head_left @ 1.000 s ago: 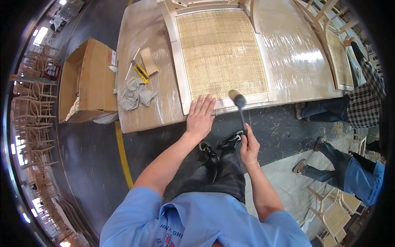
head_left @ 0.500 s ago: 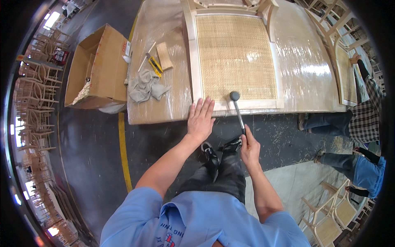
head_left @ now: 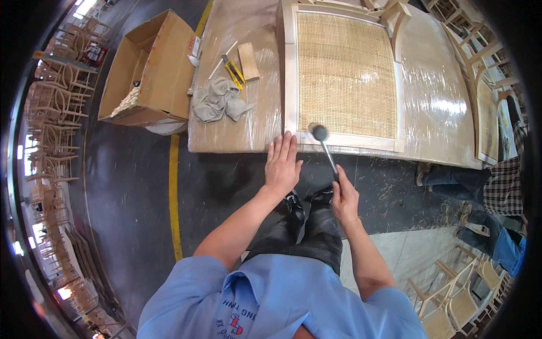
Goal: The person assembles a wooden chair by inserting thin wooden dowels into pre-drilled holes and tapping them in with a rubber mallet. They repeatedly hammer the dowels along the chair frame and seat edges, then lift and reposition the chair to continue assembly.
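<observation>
left hand: open, fingers flat on the near edge of the table beside the woven cane frame | right hand: fist closed round the hammer handle | hammer head: at the frame's near rail (contact unclear) | grey rag, yellow knife: left, well apart
</observation>
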`<state>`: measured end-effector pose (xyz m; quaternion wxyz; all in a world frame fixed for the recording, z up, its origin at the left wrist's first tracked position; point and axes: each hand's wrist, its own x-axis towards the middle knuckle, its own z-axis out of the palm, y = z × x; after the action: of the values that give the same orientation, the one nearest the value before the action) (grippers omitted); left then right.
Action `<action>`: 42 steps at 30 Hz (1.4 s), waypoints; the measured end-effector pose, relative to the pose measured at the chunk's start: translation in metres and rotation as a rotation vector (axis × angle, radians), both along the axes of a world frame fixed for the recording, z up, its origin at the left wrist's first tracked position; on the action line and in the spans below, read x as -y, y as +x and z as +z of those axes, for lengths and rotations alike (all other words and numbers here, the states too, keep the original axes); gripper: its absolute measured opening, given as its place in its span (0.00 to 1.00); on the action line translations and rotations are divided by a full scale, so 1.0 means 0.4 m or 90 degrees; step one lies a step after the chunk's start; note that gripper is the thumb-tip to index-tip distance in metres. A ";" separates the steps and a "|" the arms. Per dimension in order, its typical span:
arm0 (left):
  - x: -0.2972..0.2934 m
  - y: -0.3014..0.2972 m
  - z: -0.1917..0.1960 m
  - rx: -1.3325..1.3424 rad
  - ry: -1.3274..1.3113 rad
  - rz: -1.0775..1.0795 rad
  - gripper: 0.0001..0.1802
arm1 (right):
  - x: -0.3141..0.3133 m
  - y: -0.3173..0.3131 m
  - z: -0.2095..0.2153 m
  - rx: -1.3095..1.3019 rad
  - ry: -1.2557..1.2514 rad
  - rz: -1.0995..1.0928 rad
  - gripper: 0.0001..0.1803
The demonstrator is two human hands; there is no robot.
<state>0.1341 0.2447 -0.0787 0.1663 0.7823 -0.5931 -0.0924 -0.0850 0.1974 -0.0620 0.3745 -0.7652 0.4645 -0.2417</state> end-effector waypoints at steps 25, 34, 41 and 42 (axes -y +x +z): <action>-0.048 0.002 0.001 0.036 0.052 -0.001 0.38 | 0.082 0.001 0.094 -0.126 0.050 0.155 0.24; 0.263 0.297 0.184 -0.174 0.038 0.254 0.16 | 0.108 -0.137 0.190 0.080 0.106 0.018 0.24; 0.588 0.574 0.179 -0.082 0.106 0.455 0.32 | 0.191 -0.261 0.173 0.073 0.147 0.014 0.25; 0.615 0.580 0.163 -0.059 0.158 0.464 0.34 | 0.209 -0.279 0.175 0.063 0.148 0.017 0.25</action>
<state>0.3662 -0.0012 -0.0134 0.1192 0.9510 -0.2521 -0.1336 -0.1965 0.1138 0.0081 0.4862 -0.7098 0.4605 -0.2185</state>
